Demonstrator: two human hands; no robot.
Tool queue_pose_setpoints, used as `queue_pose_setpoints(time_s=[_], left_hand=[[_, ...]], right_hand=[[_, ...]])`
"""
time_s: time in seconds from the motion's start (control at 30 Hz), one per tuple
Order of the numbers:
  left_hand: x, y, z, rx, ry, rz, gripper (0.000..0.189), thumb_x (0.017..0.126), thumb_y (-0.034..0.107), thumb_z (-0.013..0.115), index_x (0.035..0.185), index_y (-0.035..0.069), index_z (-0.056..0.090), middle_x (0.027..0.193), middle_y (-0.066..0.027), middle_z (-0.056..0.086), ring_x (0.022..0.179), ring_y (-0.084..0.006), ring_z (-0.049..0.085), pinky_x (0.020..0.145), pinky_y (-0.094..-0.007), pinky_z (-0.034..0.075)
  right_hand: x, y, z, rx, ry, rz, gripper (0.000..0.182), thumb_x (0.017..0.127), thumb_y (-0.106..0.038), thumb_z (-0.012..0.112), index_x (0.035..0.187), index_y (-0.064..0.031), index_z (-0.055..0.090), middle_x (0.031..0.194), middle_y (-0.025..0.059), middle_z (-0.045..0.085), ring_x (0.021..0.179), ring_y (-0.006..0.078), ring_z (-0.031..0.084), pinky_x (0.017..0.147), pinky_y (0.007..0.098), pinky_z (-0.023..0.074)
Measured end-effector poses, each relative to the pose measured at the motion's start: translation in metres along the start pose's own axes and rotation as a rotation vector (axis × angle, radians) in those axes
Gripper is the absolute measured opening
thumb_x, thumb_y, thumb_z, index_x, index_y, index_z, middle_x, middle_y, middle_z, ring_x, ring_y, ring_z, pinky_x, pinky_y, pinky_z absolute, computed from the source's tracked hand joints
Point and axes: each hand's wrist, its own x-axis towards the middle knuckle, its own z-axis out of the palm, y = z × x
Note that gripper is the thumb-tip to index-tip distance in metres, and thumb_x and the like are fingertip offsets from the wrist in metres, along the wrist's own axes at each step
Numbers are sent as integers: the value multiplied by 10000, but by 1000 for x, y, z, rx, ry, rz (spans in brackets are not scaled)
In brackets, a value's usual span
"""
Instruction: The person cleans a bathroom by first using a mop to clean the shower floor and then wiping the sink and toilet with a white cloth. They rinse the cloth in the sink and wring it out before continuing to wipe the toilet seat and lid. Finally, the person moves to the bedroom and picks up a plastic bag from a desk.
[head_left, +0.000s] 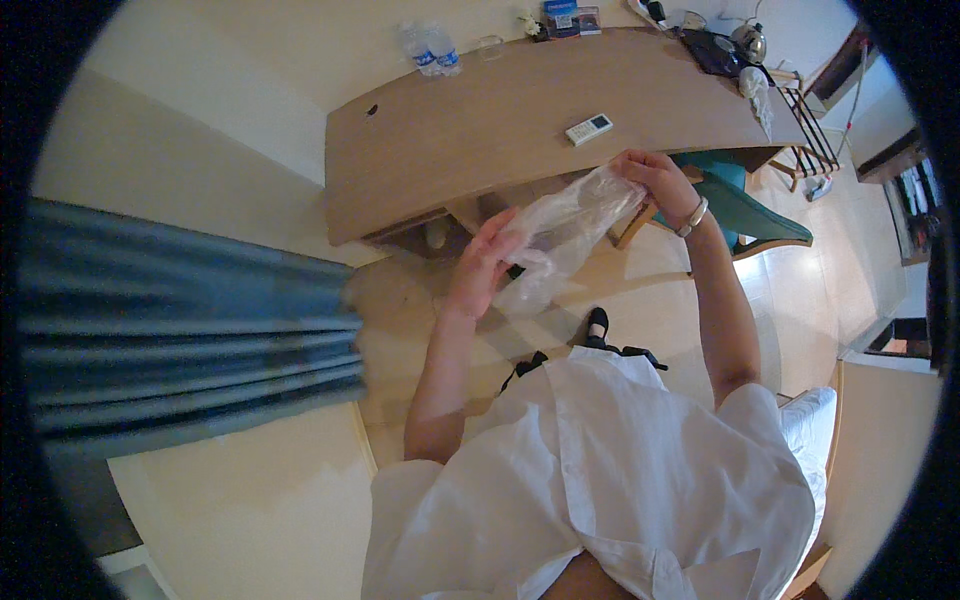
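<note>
A clear plastic bag (574, 225) is stretched between my two hands, in front of the desk's near edge. My right hand (656, 180), with a bracelet or watch at the wrist, pinches the bag's upper right end. On the bag's left side is my left hand (487, 259), its fingers bent against the film; whether they grip it is hard to tell. Beyond the bag, a white remote control (589, 130) lies on the wooden desk (480, 112).
Two plastic water bottles (433, 51) stand at the desk's back left. A black bag (712, 54) and a metal kettle (750, 43) are at the right end. A green chair (750, 206) stands by the desk, a luggage rack (810, 135) beyond. Blue curtains (195, 330) hang left.
</note>
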Motion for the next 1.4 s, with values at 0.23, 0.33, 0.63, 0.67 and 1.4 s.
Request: queue_pose_setpoints(time_s=[0.23,0.33,0.63,0.67,1.4], left_hand=[[5,13,-1,-39,100,4,516,830,234,642,1271,66,435,1236,-91,513,1139,-208,502,961,-345,401],[3,2,27,325,294,376,589,799,270,683,1270,55,402,1264,-103,483,1170,-246,468,973,-370,387],[4,-11,17,486,-9,190,360,777,129,700,1094,25,564,966,-28,631,877,-140,586,788,-256,450],[1,1,12,503,-48,116,315,791,130,684,1072,24,587,940,-22,638,869,-123,582,783,-250,448],[-12,41,29,396,163,319,516,866,340,598,1267,58,436,1127,-140,590,980,-180,560,848,-307,464]], right_hand=[[-2,-31,27,-9,-75,122,256,878,-249,567,1012,-40,628,737,-29,599,556,26,520,436,168,380],[-7,-33,19,163,-170,103,270,887,-256,550,1024,-36,625,733,-27,600,530,25,506,414,162,359],[-26,-49,-4,-28,-244,80,238,833,-227,625,982,-43,646,721,-33,584,571,27,503,465,173,405],[-24,-50,-22,-137,-252,95,228,820,-220,641,967,-47,652,729,-30,589,593,32,515,483,178,422],[-67,-69,-17,-143,9,-122,243,907,-268,573,845,-42,638,648,-28,546,552,51,478,498,207,386]])
